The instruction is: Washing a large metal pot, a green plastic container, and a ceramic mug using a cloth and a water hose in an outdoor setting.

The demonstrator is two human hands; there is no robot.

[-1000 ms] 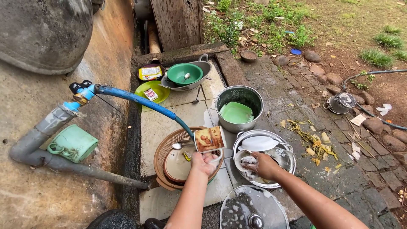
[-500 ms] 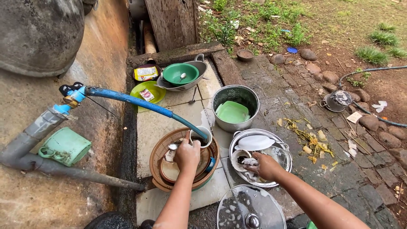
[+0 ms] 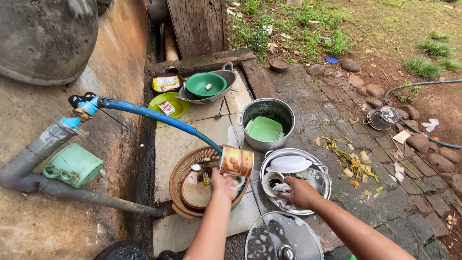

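My left hand (image 3: 224,185) holds a printed mug (image 3: 236,162) by its handle, tipped on its side at the end of the blue hose (image 3: 154,115), above the brown woven basket (image 3: 180,174). A plate and a spoon (image 3: 197,167) lie in the basket. My right hand (image 3: 298,191) grips a soapy white scrubber (image 3: 281,188) inside the metal basin (image 3: 320,163), next to a small cup (image 3: 272,180) and a white plate (image 3: 289,163).
A steel pot (image 3: 268,108) holds a green square container. A green bowl (image 3: 207,83) sits in a metal pan at the back, beside a yellow-green plate (image 3: 169,103). A glass lid (image 3: 284,240) lies near me. A grey pipe (image 3: 33,159) and a concrete wall stand on the left.
My left hand lifted the mug from upright in the basket and tipped it sideways at the hose end. My right hand stayed in the basin with the scrubber.
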